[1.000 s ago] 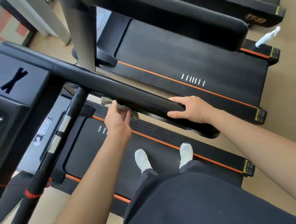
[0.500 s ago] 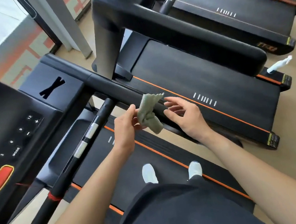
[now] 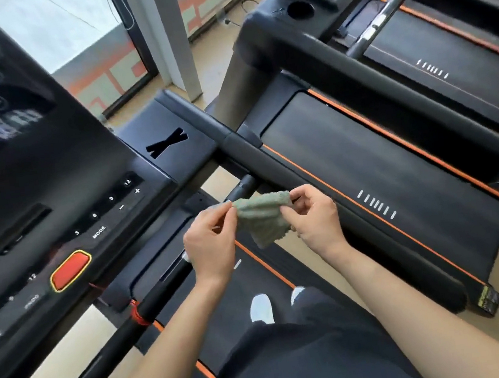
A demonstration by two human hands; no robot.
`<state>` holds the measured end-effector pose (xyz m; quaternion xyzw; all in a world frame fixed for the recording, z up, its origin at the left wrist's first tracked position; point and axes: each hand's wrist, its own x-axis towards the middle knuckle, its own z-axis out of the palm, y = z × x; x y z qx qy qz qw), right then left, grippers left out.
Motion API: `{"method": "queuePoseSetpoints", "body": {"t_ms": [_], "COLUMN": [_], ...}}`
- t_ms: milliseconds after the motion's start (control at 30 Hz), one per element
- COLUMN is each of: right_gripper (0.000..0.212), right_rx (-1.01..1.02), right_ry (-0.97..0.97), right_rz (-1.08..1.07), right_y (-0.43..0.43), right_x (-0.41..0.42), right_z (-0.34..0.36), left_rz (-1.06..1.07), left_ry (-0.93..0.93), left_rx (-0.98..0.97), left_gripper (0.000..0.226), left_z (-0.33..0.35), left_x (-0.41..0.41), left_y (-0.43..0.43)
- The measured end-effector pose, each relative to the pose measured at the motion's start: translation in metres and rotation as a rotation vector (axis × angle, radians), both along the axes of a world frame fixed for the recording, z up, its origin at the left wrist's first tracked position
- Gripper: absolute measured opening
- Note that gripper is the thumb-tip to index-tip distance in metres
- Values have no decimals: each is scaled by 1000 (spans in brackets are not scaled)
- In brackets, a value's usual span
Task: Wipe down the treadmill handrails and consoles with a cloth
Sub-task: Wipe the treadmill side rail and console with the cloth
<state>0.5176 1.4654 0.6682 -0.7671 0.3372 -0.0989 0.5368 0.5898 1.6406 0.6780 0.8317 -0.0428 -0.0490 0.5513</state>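
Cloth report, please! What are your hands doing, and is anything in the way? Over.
Hands: left hand and right hand pinch top corners of the cloth. It hangs in the air, off the handrail. Nothing in the way.

We see a cloth of pale green fabric with a nubbly weave. The handrail looks matt black and smooth. The console is glossy black plastic that catches reflections, and its red button is shiny. The belt is dull and finely textured.

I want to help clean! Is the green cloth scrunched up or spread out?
Spread out. The left hand and right hand pinch the cloth by its top corners, stretched between them, the rest hanging.
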Motion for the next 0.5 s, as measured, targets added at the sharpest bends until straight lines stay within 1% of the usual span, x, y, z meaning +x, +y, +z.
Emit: {"method": "queuePoseSetpoints", "body": {"t_ms": [67,133,200,233,300,333,433,467,500], "right_gripper": [17,24,28,26,17,15,14,14,18], "right_rx": [-49,-92,-88,-74,-24,22,133,193,284], "right_ry": [21,37,63,104,234,266,281,277,257], "right_rz": [-27,-63,-125,-136,-103,-80,-57,-76,-119], "right_y": [9,16,22,25,34,39,50,53,54], "right_x": [13,27,40,45,49,48,42,41,42], "right_z": [-5,-12,-21,-28,-37,-40,-50,-54,-56], "left_rz": [-25,-56,-166,-249,-389,-418,-405,-406,-417], "left_ry": [-120,-159,-56,29,180,220,262,267,271], "left_rx": [74,120,169,213,271,286,330,351,385], "left_gripper": [19,24,32,38,47,46,30,27,28], "left_z": [-2,-7,-15,-21,-33,-38,-43,-42,-41], "left_x": [18,43,68,79,94,98,108,111,114], "left_y": [-3,-11,-23,-28,-35,-36,-37,-39,-41]}}
